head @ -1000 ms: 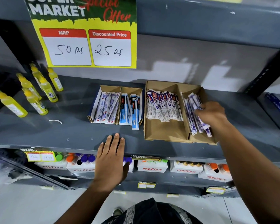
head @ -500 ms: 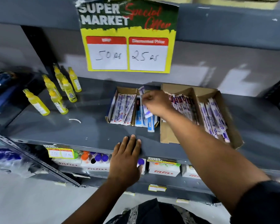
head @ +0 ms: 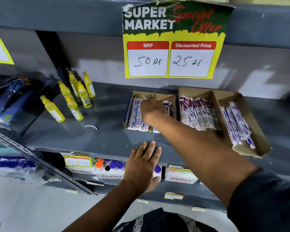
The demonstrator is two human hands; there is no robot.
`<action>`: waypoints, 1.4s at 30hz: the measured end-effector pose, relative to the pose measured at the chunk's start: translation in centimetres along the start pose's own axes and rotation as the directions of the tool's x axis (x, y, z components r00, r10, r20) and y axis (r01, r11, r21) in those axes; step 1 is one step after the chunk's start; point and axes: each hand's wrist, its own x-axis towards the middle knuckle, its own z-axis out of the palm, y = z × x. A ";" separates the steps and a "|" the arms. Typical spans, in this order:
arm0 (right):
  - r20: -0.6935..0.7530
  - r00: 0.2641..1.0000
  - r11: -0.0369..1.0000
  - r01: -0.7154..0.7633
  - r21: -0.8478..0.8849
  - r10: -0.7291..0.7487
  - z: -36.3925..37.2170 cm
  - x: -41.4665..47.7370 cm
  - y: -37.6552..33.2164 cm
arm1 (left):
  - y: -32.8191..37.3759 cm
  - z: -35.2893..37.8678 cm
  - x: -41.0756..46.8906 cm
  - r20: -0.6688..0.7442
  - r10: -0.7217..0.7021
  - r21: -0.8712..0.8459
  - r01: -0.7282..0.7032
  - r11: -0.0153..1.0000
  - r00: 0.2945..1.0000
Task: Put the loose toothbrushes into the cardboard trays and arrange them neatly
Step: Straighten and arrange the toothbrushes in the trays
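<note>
Here the small cardboard tray stands on the grey shelf, just below the price poster, and I use this tray as the landmark. The right hand is over the tray, above the divider between its two compartments. Its fingers are bent down onto the wrapped toothbrushes in the left compartment, but whether they pinch one I cannot tell. Right of the tray, just beside it, sits the large cardboard tray, with toothbrush packs lying in rows in both its compartments. In front of the small tray, the left hand lies flat and open on the front edge of the shelf, holding nothing. Left of the tray, well apart, stand the yellow bottles.
</note>
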 end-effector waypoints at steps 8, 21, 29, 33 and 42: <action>-0.053 0.998 1.000 0.020 0.010 -0.019 0.7 0.2 -0.3 | -0.2 0.3 -0.4 -0.067 0.021 -0.040 -0.023 0.999 0.998; 0.002 0.944 0.943 0.330 -0.030 -0.330 3.2 -1.6 4.8 | 0.4 0.5 -0.3 -0.069 -0.031 -0.030 0.029 0.999 0.997; -0.084 0.955 0.957 0.277 -0.091 -0.284 3.5 -1.3 4.3 | 0.9 0.4 0.0 -0.018 -0.094 -0.044 0.094 0.995 0.995; -0.201 0.956 0.932 0.263 0.250 -0.216 2.0 -0.3 6.3 | 1.1 0.3 0.0 -0.050 -0.075 -0.012 0.075 0.997 0.996; 0.009 0.999 0.993 0.042 0.106 -0.044 0.5 0.4 13.7 | 1.4 0.3 -0.2 -0.056 -0.112 -0.004 0.112 0.994 0.992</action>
